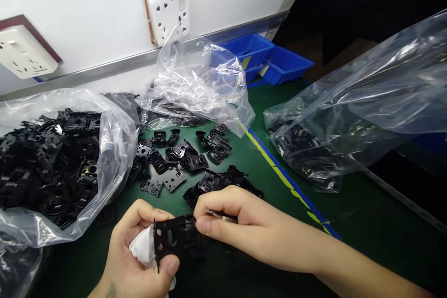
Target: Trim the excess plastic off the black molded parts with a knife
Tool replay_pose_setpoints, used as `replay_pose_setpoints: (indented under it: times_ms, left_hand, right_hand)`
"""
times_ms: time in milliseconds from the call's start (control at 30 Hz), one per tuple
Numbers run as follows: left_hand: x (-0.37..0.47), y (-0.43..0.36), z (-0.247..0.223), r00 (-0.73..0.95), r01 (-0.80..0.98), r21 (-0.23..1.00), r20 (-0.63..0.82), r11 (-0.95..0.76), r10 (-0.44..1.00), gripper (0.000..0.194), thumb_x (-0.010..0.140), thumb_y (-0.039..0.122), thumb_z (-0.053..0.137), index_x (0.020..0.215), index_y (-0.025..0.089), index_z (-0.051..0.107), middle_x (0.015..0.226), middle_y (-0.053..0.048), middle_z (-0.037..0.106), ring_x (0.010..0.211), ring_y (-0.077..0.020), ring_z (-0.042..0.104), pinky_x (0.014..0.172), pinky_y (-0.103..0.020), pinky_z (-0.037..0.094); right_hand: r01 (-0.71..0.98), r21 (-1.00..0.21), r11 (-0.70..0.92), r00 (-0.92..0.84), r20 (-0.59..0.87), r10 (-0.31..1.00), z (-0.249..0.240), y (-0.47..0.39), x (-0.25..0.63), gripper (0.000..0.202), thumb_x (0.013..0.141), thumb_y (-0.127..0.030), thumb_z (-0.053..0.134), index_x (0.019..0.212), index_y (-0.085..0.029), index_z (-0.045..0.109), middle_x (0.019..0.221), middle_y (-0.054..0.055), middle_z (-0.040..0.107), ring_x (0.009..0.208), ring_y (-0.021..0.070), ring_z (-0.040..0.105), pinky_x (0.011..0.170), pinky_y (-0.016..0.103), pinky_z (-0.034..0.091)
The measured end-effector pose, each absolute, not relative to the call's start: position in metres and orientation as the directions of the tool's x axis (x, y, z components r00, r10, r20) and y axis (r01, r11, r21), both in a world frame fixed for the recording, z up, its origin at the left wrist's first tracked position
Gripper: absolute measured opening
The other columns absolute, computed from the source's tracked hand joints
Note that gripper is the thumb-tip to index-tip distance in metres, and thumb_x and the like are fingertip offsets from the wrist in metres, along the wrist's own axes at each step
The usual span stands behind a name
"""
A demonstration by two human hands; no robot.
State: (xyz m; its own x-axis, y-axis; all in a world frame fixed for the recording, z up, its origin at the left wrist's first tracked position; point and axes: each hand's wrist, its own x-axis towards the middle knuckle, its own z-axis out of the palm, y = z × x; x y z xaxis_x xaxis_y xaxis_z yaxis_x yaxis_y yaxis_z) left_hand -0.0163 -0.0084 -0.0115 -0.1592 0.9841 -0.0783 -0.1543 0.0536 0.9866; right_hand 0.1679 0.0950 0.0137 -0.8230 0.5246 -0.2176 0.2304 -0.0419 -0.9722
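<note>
I see a black part [179, 235] held up on the near side of the pile [196, 163]; the left hand [124, 265] pinches it between thumb and fingers, with a white cloth [141, 246] tucked in that palm; the right hand [251, 228] has its thumb and first finger pressed together at the part's other end, with a thin shiny thing [226, 217] in its curled fingers; I can't tell if they grip the part too; left of the pile is a big bag [117, 144] full of black parts; right of it runs tape [275, 167]; behind it are blue bins [289, 67].
</note>
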Motion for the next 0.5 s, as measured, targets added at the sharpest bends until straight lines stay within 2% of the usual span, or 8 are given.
replay_pose_setpoints:
  times_ms: [67, 133, 233, 267, 333, 367, 433, 500]
  left_hand:
    - [-0.016, -0.008, -0.011, -0.155, -0.224, 0.972, -0.111, 0.074, 0.982, 0.034, 0.065, 0.032, 0.084, 0.09, 0.023, 0.062, 0.078, 0.001, 0.067, 0.05, -0.0036, 0.05, 0.048, -0.013, 0.036]
    - [-0.016, -0.007, -0.011, -0.179, -0.27, 0.958, -0.147, 0.095, 0.973, 0.037, 0.064, 0.033, 0.085, 0.09, 0.022, 0.062, 0.074, 0.001, 0.066, 0.045, -0.001, 0.046, 0.044, -0.011, 0.032]
    - [-0.017, -0.005, -0.008, -0.196, -0.35, 0.922, -0.245, 0.166, 0.95, 0.05, 0.052, 0.041, 0.091, 0.086, 0.02, 0.06, 0.07, 0.002, 0.065, 0.044, -0.0007, 0.048, 0.043, -0.009, 0.031]
    - [-0.017, -0.005, -0.007, -0.178, -0.388, 0.9, -0.284, 0.198, 0.942, 0.057, 0.046, 0.044, 0.093, 0.083, 0.019, 0.059, 0.067, 0.002, 0.066, 0.042, -0.001, 0.048, 0.042, -0.009, 0.031]
    - [-0.019, -0.005, -0.004, -0.121, -0.452, 0.858, -0.329, 0.243, 0.936, 0.062, 0.041, 0.053, 0.09, 0.078, 0.017, 0.055, 0.061, 0.0, 0.068, 0.039, -0.0031, 0.05, 0.041, -0.009, 0.032]
    - [-0.021, -0.005, -0.003, -0.097, -0.466, 0.848, -0.332, 0.252, 0.938, 0.06, 0.045, 0.056, 0.088, 0.076, 0.017, 0.055, 0.057, -0.001, 0.068, 0.038, -0.0042, 0.051, 0.04, -0.009, 0.033]
    - [-0.024, -0.005, -0.001, -0.07, -0.454, 0.855, -0.316, 0.252, 0.946, 0.049, 0.061, 0.055, 0.082, 0.073, 0.015, 0.056, 0.053, -0.003, 0.067, 0.038, -0.0055, 0.052, 0.04, -0.01, 0.036]
    - [-0.027, -0.003, -0.001, -0.082, -0.431, 0.873, -0.288, 0.227, 0.954, 0.038, 0.072, 0.048, 0.078, 0.072, 0.015, 0.059, 0.053, -0.002, 0.066, 0.04, -0.0051, 0.053, 0.042, -0.01, 0.038]
  right_hand:
    - [0.25, -0.968, -0.013, -0.77, -0.207, 0.604, 0.014, 0.092, 0.169, 0.027, 0.095, -0.034, 0.047, 0.074, -0.017, 0.054, 0.063, -0.004, 0.04, 0.06, 0.0113, 0.037, 0.052, 0.022, 0.029]
    - [0.243, -0.97, 0.023, -0.744, -0.172, 0.646, 0.015, 0.089, 0.169, 0.017, 0.089, -0.036, 0.058, 0.089, -0.019, 0.058, 0.062, -0.006, 0.038, 0.055, 0.0106, 0.035, 0.048, 0.021, 0.027]
    - [0.205, -0.968, 0.145, -0.761, -0.065, 0.645, 0.017, 0.083, 0.169, 0.039, 0.071, -0.031, 0.081, 0.102, -0.021, 0.06, 0.066, -0.007, 0.048, 0.054, 0.0097, 0.041, 0.049, 0.02, 0.031]
    - [0.194, -0.961, 0.195, -0.767, -0.025, 0.641, 0.018, 0.082, 0.168, 0.037, 0.071, -0.029, 0.081, 0.101, -0.02, 0.062, 0.07, -0.005, 0.054, 0.056, 0.0098, 0.045, 0.052, 0.02, 0.033]
    - [0.195, -0.946, 0.259, -0.765, 0.018, 0.644, 0.019, 0.081, 0.168, 0.015, 0.083, -0.026, 0.07, 0.095, -0.019, 0.064, 0.073, -0.003, 0.059, 0.06, 0.0104, 0.05, 0.057, 0.02, 0.037]
    - [0.209, -0.942, 0.262, -0.764, 0.01, 0.645, 0.02, 0.082, 0.168, 0.008, 0.088, -0.026, 0.062, 0.091, -0.019, 0.064, 0.071, -0.002, 0.058, 0.059, 0.0106, 0.05, 0.057, 0.02, 0.037]
    - [0.263, -0.936, 0.234, -0.754, -0.048, 0.655, 0.022, 0.083, 0.168, 0.018, 0.094, -0.028, 0.049, 0.086, -0.019, 0.062, 0.066, -0.002, 0.054, 0.058, 0.0116, 0.048, 0.054, 0.02, 0.037]
    - [0.31, -0.932, 0.19, -0.743, -0.112, 0.66, 0.023, 0.084, 0.169, 0.025, 0.095, -0.035, 0.044, 0.084, -0.02, 0.062, 0.065, -0.001, 0.054, 0.059, 0.0131, 0.049, 0.05, 0.02, 0.037]
